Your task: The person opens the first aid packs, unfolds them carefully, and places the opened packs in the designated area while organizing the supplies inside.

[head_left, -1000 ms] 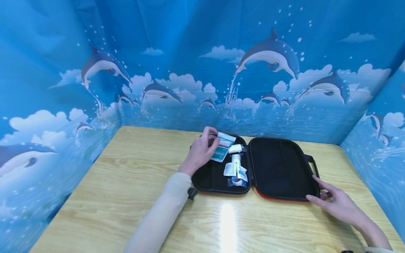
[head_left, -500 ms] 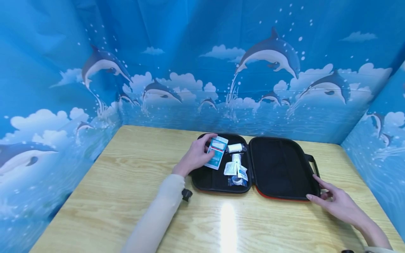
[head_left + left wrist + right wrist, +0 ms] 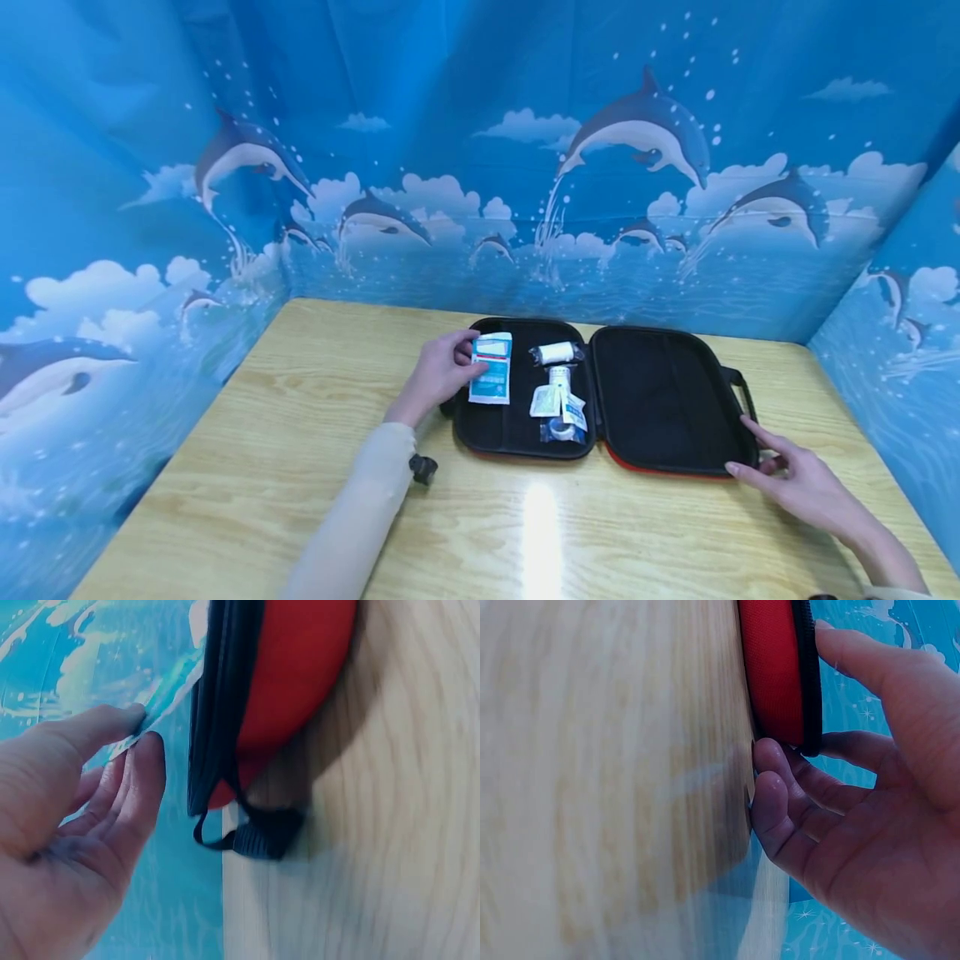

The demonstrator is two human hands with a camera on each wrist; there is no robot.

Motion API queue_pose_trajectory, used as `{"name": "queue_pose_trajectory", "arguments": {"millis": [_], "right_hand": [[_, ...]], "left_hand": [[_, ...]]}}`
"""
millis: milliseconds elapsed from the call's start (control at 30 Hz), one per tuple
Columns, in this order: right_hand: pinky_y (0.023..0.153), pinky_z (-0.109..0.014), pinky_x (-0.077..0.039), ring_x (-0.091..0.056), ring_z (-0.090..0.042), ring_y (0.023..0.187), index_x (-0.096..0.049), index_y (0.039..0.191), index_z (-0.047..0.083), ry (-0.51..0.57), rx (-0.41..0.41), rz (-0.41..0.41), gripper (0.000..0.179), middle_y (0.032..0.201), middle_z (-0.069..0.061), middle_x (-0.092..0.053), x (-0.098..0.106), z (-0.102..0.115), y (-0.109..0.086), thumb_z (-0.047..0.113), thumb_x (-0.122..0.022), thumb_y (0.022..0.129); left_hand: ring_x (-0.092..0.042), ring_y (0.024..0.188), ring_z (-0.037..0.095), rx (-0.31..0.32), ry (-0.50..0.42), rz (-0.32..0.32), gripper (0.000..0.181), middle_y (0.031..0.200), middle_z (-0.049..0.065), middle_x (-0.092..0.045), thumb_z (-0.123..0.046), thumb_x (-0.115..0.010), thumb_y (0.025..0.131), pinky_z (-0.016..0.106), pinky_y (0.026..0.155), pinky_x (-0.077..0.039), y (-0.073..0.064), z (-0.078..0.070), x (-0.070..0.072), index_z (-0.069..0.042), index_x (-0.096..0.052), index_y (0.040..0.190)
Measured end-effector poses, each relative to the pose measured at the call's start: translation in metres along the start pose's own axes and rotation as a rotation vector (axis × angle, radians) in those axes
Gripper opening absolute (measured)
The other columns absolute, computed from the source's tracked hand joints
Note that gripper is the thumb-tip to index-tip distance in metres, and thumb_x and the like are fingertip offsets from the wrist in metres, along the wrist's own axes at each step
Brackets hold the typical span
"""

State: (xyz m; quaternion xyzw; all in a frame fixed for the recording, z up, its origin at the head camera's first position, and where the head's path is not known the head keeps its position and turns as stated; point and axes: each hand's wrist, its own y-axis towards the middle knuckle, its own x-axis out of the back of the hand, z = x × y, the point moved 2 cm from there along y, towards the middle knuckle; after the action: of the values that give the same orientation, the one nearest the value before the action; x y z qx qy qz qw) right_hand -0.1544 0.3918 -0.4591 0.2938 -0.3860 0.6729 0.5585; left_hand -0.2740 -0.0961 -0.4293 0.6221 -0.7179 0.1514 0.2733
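Note:
A black-lined zip case [image 3: 667,400] with a red shell lies spread open on the table. My left hand [image 3: 438,373] pinches a teal-and-white flat packet [image 3: 493,387] by its left edge, over the left half of the case. In the left wrist view, the thumb and a fingertip meet on the packet's edge beside the case rim. My right hand [image 3: 806,483] holds the near right corner of the other half. In the right wrist view, its thumb touches the black rim [image 3: 810,682] and its other fingers curl beneath the red side [image 3: 774,671].
Inside the left half are a white roll [image 3: 557,352] in clear wrap, small white packets [image 3: 545,401] and a blue-and-white wrapped item [image 3: 561,430]. A black carry handle [image 3: 738,392] stands out at the right. A dolphin-print curtain [image 3: 450,167] borders the table.
My left hand has moved left with the packet, away from the white roll, and the packet has turned more upright in view. The right hand has stayed at the case corner.

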Motion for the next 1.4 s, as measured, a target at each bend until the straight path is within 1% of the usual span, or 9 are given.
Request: {"name": "queue_pose_trajectory", "arguments": {"millis": [167, 333, 433, 567, 700, 900, 1033, 1167, 1400], "right_hand": [[0.056, -0.025, -0.037, -0.048, 0.000, 0.073, -0.025, 0.162, 0.004, -0.010, 0.004, -0.006, 0.084, 0.093, -0.006, -0.063, 0.000, 0.000, 0.000, 0.040, -0.067, 0.099], [0.056, -0.025, -0.037, -0.048, -0.001, 0.073, -0.024, 0.162, 0.005, -0.002, -0.007, 0.001, 0.084, 0.093, -0.006, -0.063, -0.001, 0.000, 0.000, 0.041, -0.067, 0.099], [0.056, -0.025, -0.037, -0.048, -0.001, 0.072, -0.024, 0.162, 0.005, -0.001, -0.010, 0.004, 0.084, 0.092, -0.006, -0.063, -0.001, 0.000, 0.000, 0.041, -0.066, 0.100], [0.055, -0.025, -0.037, -0.048, -0.002, 0.072, -0.025, 0.162, 0.005, 0.004, -0.004, -0.003, 0.084, 0.092, -0.007, -0.063, -0.002, 0.000, -0.001, 0.040, -0.067, 0.099], [0.056, -0.025, -0.038, -0.049, -0.001, 0.073, -0.025, 0.162, 0.006, 0.009, -0.003, -0.009, 0.085, 0.093, -0.007, -0.063, -0.003, 0.000, 0.000, 0.043, -0.067, 0.098], [0.055, -0.025, -0.038, -0.049, -0.002, 0.072, -0.024, 0.163, 0.007, 0.016, 0.001, -0.010, 0.086, 0.092, -0.007, -0.063, -0.002, 0.000, 0.001, 0.044, -0.067, 0.098], [0.054, -0.026, -0.039, -0.050, -0.002, 0.072, -0.025, 0.163, 0.007, 0.021, 0.002, -0.015, 0.086, 0.092, -0.007, -0.063, -0.001, 0.000, 0.001, 0.044, -0.068, 0.098], [0.054, -0.025, -0.039, -0.049, -0.001, 0.072, -0.025, 0.163, 0.007, 0.021, 0.001, -0.019, 0.085, 0.092, -0.008, -0.063, -0.002, 0.000, 0.000, 0.043, -0.068, 0.098], [0.053, -0.026, -0.039, -0.049, -0.002, 0.070, -0.025, 0.163, 0.007, 0.032, 0.003, -0.024, 0.085, 0.091, -0.008, -0.063, -0.002, 0.000, -0.001, 0.042, -0.068, 0.098]], "left_hand": [[-0.065, 0.077, 0.012, 0.007, 0.079, 0.006, 0.051, 0.100, 0.008, -0.065, -0.015, -0.079, 0.089, 0.024, 0.069, -0.054, 0.000, 0.008, 0.010, -0.005, -0.063, 0.137], [-0.053, 0.061, 0.012, 0.002, 0.180, 0.047, 0.049, 0.102, 0.008, -0.066, -0.017, -0.077, 0.092, 0.025, 0.056, -0.044, 0.001, 0.011, 0.013, -0.008, -0.064, 0.138], [-0.058, 0.071, 0.017, 0.015, 0.202, 0.057, 0.056, 0.108, 0.009, -0.070, -0.017, -0.077, 0.091, 0.031, 0.066, -0.050, 0.002, 0.010, 0.009, -0.008, -0.058, 0.144], [-0.068, 0.100, 0.025, 0.083, 0.172, 0.011, 0.063, 0.116, 0.012, -0.073, -0.018, -0.079, 0.090, 0.040, 0.093, -0.056, 0.003, 0.009, 0.002, -0.005, -0.052, 0.146], [-0.069, 0.108, 0.027, 0.144, 0.167, -0.036, 0.051, 0.114, 0.012, -0.073, -0.020, -0.081, 0.089, 0.042, 0.098, -0.056, 0.002, 0.007, -0.003, -0.004, -0.060, 0.132], [-0.069, 0.102, 0.024, 0.116, 0.249, -0.040, 0.047, 0.110, 0.011, -0.075, -0.020, -0.082, 0.087, 0.040, 0.093, -0.058, 0.001, 0.005, -0.005, -0.003, -0.067, 0.128], [-0.069, 0.099, 0.024, 0.132, 0.257, -0.049, 0.048, 0.107, 0.011, -0.075, -0.014, -0.082, 0.085, 0.040, 0.091, -0.057, 0.001, 0.005, -0.004, -0.001, -0.067, 0.129], [-0.069, 0.101, 0.023, 0.140, 0.273, 0.013, 0.052, 0.110, 0.010, -0.075, -0.015, -0.081, 0.087, 0.039, 0.093, -0.057, 0.001, 0.002, -0.007, -0.002, -0.064, 0.134], [-0.069, 0.094, 0.021, 0.055, 0.416, 0.076, 0.047, 0.107, 0.007, -0.076, -0.018, -0.080, 0.088, 0.037, 0.087, -0.058, -0.002, -0.013, -0.019, -0.005, -0.067, 0.131]]}}
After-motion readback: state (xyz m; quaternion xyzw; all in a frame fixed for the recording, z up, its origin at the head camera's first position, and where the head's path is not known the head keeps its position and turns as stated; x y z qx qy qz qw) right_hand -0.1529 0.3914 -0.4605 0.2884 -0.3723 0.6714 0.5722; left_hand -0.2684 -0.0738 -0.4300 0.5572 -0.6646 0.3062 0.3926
